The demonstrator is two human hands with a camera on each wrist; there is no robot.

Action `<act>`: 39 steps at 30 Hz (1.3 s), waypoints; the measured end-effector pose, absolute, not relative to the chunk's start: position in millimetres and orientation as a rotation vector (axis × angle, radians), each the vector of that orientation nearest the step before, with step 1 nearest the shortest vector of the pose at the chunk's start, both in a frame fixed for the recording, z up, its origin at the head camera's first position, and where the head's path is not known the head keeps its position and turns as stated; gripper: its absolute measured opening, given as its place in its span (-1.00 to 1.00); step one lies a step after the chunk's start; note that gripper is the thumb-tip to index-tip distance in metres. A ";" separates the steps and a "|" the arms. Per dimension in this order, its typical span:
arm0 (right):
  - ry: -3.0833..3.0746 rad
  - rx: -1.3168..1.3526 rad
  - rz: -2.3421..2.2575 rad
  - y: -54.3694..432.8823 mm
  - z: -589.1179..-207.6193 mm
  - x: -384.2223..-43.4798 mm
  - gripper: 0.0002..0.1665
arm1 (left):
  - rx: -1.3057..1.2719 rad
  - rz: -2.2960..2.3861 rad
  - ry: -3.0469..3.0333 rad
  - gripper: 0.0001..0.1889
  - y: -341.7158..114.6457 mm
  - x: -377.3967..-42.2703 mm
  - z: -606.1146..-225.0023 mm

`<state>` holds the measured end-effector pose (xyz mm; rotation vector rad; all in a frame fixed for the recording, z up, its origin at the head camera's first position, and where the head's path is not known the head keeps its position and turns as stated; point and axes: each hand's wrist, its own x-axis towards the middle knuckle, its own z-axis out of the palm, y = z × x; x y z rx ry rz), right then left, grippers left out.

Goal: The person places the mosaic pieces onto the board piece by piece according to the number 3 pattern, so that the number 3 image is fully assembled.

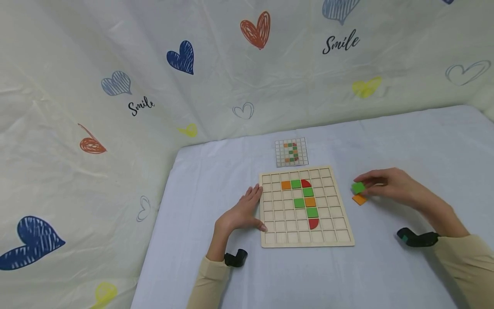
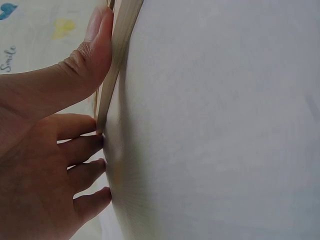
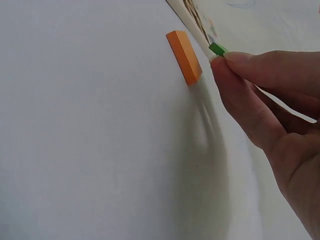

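My right hand (image 1: 395, 186) pinches a green square tile (image 1: 358, 188) between thumb and fingertips, to the right of the board. An orange tile (image 3: 185, 57) lies on the cloth just below it. My left hand (image 1: 243, 211) rests at the left edge of the wooden grid board (image 1: 279, 241), fingers spread, with the thumb over the lower left rim. In the left wrist view the thumb (image 2: 92, 47) lies against the board's side. Set in the grid are several green tiles (image 1: 296, 184), orange tiles (image 1: 310, 202) and two red quarter-round tiles (image 1: 314, 223).
Behind the board lies a small printed pattern card (image 1: 291, 152) with a coloured grid. A white cloth (image 1: 200, 193) covers the table. Behind it hangs a curtain (image 1: 216, 86) printed with hearts. Each wrist wears a black camera (image 1: 236, 258).
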<state>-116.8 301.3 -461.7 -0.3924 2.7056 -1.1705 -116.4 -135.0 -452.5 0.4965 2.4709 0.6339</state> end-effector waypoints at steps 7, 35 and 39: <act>2.662 -0.357 -1.229 284.7 -464.8 -116.2 -0.60 | 0.493 0.635 2.469 0.31 -135.1 -116.9 -453.2; 2.749 -0.776 -1.246 198.1 -461.2 -87.9 -0.67 | 0.473 0.620 2.475 0.32 -133.8 -117.2 -451.8; 2.737 -0.811 -1.259 190.5 -464.9 -85.4 -0.68 | 0.474 0.620 2.474 0.33 -133.9 -117.6 -452.7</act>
